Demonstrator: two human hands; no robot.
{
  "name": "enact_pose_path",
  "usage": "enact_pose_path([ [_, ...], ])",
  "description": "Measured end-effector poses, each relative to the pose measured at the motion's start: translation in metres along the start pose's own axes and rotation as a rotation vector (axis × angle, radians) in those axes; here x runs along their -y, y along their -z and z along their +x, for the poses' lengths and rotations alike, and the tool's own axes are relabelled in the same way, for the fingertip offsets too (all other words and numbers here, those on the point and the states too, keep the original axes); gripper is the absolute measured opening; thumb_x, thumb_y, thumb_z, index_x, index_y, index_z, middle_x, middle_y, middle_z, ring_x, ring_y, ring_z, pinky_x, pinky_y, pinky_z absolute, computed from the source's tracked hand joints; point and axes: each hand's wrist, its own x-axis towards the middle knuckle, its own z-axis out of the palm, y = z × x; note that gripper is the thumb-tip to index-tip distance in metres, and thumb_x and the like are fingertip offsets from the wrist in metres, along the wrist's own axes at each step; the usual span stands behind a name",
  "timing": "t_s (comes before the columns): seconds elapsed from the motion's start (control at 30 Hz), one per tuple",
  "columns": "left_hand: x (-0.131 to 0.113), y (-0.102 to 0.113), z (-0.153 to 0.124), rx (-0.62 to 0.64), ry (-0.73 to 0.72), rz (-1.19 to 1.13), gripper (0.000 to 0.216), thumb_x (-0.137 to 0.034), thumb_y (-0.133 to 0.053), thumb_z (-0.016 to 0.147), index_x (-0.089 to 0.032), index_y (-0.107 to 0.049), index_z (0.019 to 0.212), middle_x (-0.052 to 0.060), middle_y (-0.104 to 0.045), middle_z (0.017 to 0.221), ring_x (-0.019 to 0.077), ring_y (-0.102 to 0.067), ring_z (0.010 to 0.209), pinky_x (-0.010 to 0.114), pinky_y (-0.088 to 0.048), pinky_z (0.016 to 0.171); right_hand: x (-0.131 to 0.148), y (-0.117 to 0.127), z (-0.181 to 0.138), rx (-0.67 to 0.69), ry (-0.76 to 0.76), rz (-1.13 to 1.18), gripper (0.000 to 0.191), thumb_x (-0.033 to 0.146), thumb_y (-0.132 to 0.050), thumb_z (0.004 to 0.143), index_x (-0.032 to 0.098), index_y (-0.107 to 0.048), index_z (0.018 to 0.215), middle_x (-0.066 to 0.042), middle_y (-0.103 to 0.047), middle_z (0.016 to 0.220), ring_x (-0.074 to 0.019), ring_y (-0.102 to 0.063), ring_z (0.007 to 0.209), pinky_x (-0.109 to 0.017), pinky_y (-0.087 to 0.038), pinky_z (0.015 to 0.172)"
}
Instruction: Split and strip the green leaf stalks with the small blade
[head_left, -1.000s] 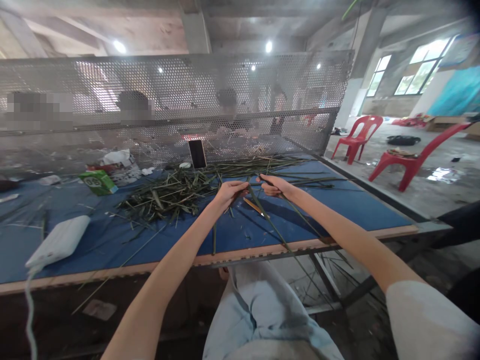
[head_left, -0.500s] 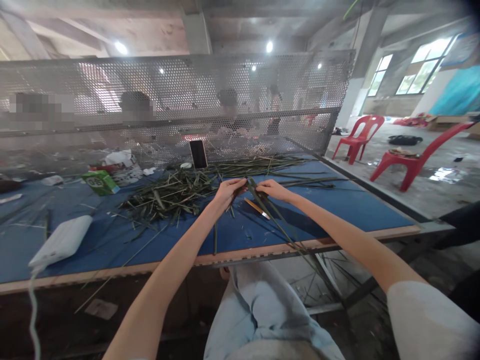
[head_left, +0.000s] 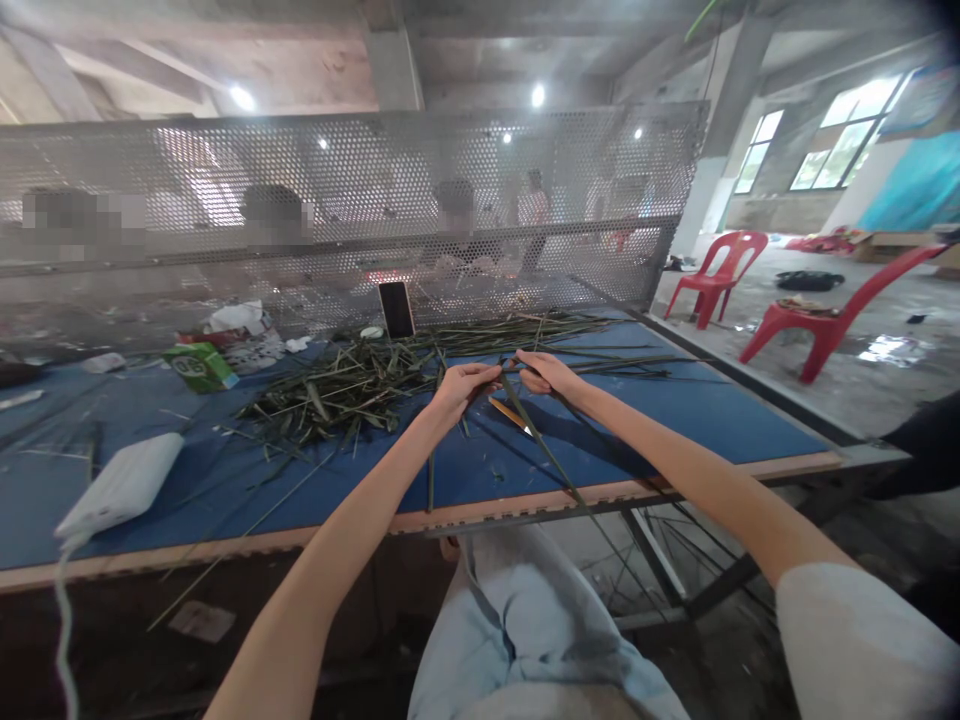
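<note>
Head view. Landmark: the pile of leaves (head_left: 337, 395) on the table (head_left: 720, 420).

Both hands are to the right of the pile, raised over the blue top, fingertips close together. Left hand (head_left: 457, 388), the nearer to the pile: grip pinched, thumb against fingers, on a green strip (head_left: 546, 445). This strip slants down, away from the pile, and passes over the table's front edge. Right hand (head_left: 546, 374), farther from the pile: grip closed, fingers curled, apparently on a second strip that trails below the palm. How the strips cross or join between the fingertips is too small to tell.

Nearby: yellow tool with a pale tip (head_left: 510, 414), right of the pile, lying below the hands, not held. Long stalks (head_left: 525, 328) behind and right of the pile. Phone (head_left: 397, 309) propped just behind it; green box (head_left: 201, 367) to its left; white power bank (head_left: 124, 480) left and forward.

Judgement: step in hand is fine fingertip working of the strips. Next move calls for a steady left pinch, slight right-hand guidance, and loose tails untangled.
</note>
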Motion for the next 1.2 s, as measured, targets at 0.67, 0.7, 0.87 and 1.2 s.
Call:
enact_pose_path([
  [0.67, -0.003, -0.001, -0.002, 0.022, 0.007, -0.006, 0.018, -0.02, -0.083, 0.063, -0.01, -0.072, 0.073, 0.004, -0.07, 0.064, 0.0117, -0.065, 0.061, 0.025, -0.053, 0.073, -0.006, -0.005, -0.009, -0.131, 0.195, -0.39, 0.03, 0.048, -0.06, 0.081, 0.019, -0.053, 0.077, 0.007, -0.053, 0.042, -0.0088, -0.044, 0.034, -0.021, -0.039, 0.04],
  [0.7, -0.002, -0.001, -0.002, 0.022, 0.011, -0.007, 0.018, -0.019, -0.083, 0.063, -0.01, -0.072, 0.072, 0.004, -0.07, 0.064, 0.0119, -0.065, 0.061, 0.025, -0.053, 0.073, -0.006, -0.005, -0.01, -0.121, 0.197, -0.386, 0.03, 0.048, -0.06, 0.081, 0.02, -0.053, 0.077, 0.006, -0.053, 0.042, -0.0094, -0.045, 0.035, -0.021, -0.04, 0.04],
  [0.87, -0.002, 0.0, 0.0, 0.024, 0.046, -0.038, 0.012, -0.016, -0.08, 0.067, -0.01, -0.072, 0.075, 0.005, -0.071, 0.066, 0.0114, -0.064, 0.059, 0.024, -0.053, 0.069, -0.009, -0.003, -0.007, -0.05, 0.175, -0.351, 0.029, 0.048, -0.056, 0.084, 0.019, -0.055, 0.08, 0.004, -0.056, 0.045, -0.0132, -0.053, 0.039, -0.024, -0.043, 0.045],
  [1.2, 0.001, 0.004, 0.001, 0.071, -0.006, 0.071, 0.028, -0.03, -0.084, 0.061, -0.012, -0.074, 0.08, 0.004, -0.069, 0.065, 0.0117, -0.062, 0.057, 0.024, -0.049, 0.06, -0.016, -0.003, -0.01, -0.208, 0.377, -0.835, 0.029, 0.038, -0.053, 0.086, 0.014, -0.069, 0.082, 0.0, -0.059, 0.054, -0.0134, -0.054, 0.053, -0.021, -0.034, 0.051],
])
